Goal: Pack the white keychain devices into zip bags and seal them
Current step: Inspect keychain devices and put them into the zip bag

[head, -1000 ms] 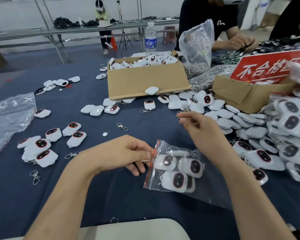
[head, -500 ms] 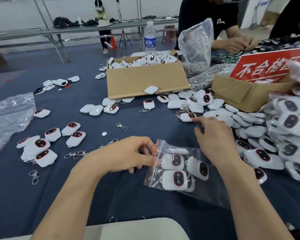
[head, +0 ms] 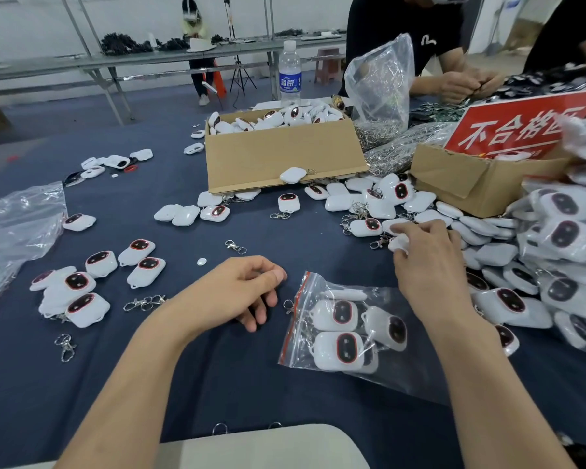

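Clear bag [head: 410, 370] lies half-filled, red mouth facing the left hand [head: 234, 292] just left of it, grip loose and empty, likely poised to hold it open; beyond the bag the right hand [head: 430, 265] pinches a device [head: 397, 244] from the pile [head: 491, 254]

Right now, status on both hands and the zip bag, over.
Left hand idle on the cloth, off the zip bag. Right hand pinching a white keychain device in the pile. Bag holds several devices, seal unclear. No obstruction.
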Motion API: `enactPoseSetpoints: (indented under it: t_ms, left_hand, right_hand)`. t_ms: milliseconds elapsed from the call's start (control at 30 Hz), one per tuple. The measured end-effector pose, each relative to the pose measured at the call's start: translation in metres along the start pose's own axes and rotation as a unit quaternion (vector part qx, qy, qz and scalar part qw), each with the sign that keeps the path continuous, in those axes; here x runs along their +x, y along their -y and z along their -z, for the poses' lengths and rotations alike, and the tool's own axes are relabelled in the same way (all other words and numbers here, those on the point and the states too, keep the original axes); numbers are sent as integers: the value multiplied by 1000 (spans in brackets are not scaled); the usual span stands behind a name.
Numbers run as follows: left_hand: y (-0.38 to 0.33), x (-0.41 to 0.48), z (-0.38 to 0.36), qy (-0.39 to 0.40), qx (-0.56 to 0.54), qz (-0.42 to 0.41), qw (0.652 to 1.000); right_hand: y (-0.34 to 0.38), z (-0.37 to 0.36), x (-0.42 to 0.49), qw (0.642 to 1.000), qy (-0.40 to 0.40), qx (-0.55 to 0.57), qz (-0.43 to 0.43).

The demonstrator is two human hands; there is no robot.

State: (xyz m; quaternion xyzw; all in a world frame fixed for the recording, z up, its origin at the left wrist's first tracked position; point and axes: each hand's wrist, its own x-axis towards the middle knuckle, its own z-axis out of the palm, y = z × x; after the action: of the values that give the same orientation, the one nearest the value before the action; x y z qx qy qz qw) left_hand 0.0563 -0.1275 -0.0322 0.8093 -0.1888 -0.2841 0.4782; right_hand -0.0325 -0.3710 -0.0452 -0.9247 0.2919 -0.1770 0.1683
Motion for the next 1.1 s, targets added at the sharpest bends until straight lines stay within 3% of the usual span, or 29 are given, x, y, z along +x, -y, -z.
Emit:
enactPoseSetpoints:
  t_ms: [333,433,567,733,900,1100]
  left_hand:
    - [-1,-1,-2,-16,-22,6,1000]
    - [0,0,-1,-13,-26,6,1000]
    - [-3,1,-2,-53,-27,-23,998]
    - [-25,2,-11,-181,-60,-156,969]
    - [-44,-6,-27,-171,-82,-249,950]
    - [-50,-8,-38,-164,-90,-284,940]
  right_hand:
    - [-5,-5,2,999,25,41,-21]
    - [-2,0,4,991,20,136,4]
    - [9,12,4,937,43,339,71]
    - [25,24,3,877,84,457,123]
    - [36,37,5,810,100,550,180]
    - [46,30,-1,787,126,573,189]
